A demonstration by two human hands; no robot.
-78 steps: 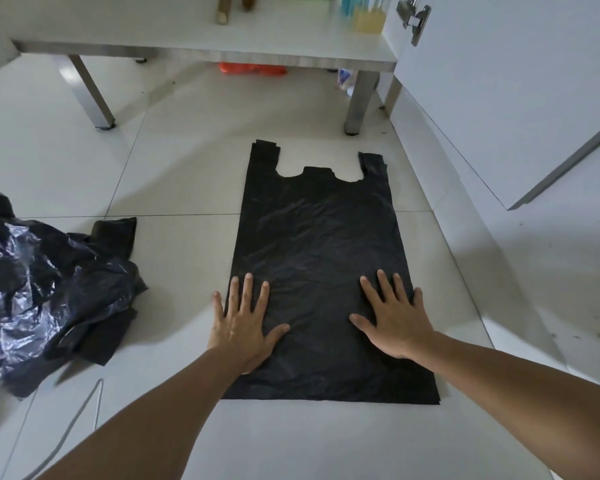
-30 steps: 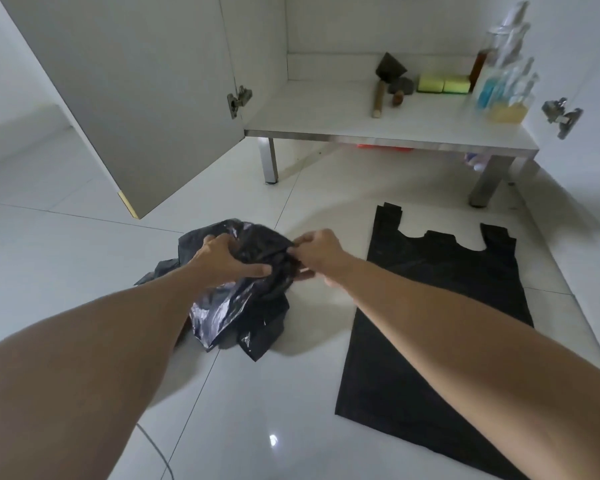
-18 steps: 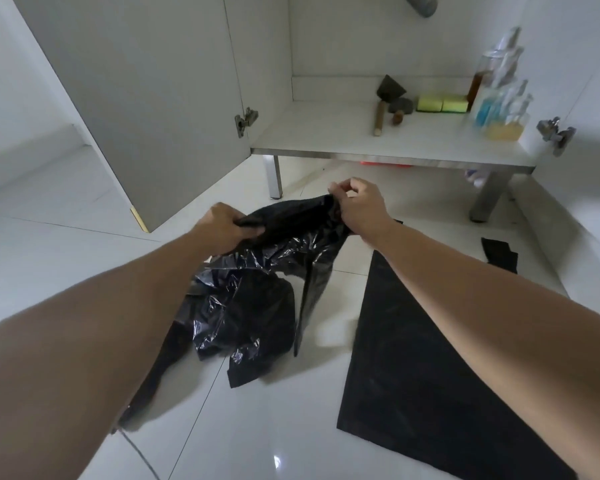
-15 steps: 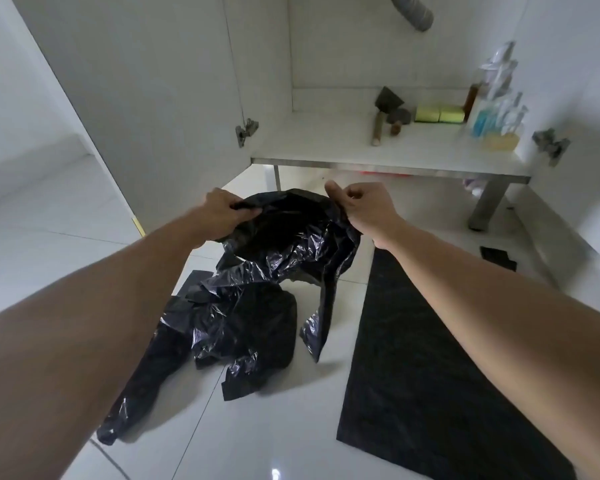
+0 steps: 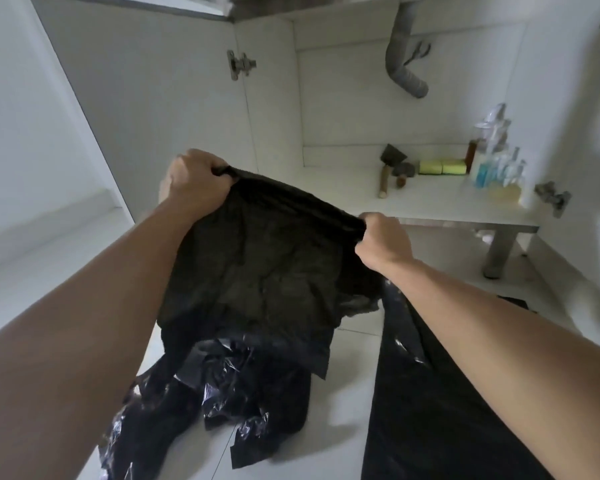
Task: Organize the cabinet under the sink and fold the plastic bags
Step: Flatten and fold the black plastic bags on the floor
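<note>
Head view, left hand: the left hand (image 5: pixel 194 183) is raised in front of the open cabinet, knuckles toward the camera, fingers curled tight into a fist around the top left edge of a black plastic bag (image 5: pixel 257 265); the plastic is bunched where it leaves the fist.
Head view, right hand: the right hand (image 5: pixel 383 242) sits lower and to the right, its fingers (image 5: pixel 368 225) clenched around the bag's top right edge, thumb side toward the bag.
Held bag: it is stretched taut between the two fists and hangs below them as a matte, wrinkled sheet, off the floor, in front of the cabinet shelf (image 5: pixel 430 206).
Pile of bags: a heap of crumpled, shiny black bags (image 5: pixel 222 393) lies on the white tiled floor (image 5: pixel 347 375), under and just behind the hanging one; whether the hanging edge touches the heap cannot be told.
Flat bag: another black bag (image 5: pixel 413 410) lies spread flat on the floor under the right forearm, just beside the heap.
Cabinet interior: a grey drain pipe (image 5: pixel 400 60) comes down at the top; on the shelf stand a brush (image 5: pixel 388 168), two yellow sponges (image 5: pixel 442 167) and a cluster of bottles (image 5: pixel 499 168) at the right end.
Cabinet door: the left cabinet door (image 5: pixel 146 98) stands open, its hinge (image 5: pixel 239 65) showing.
</note>
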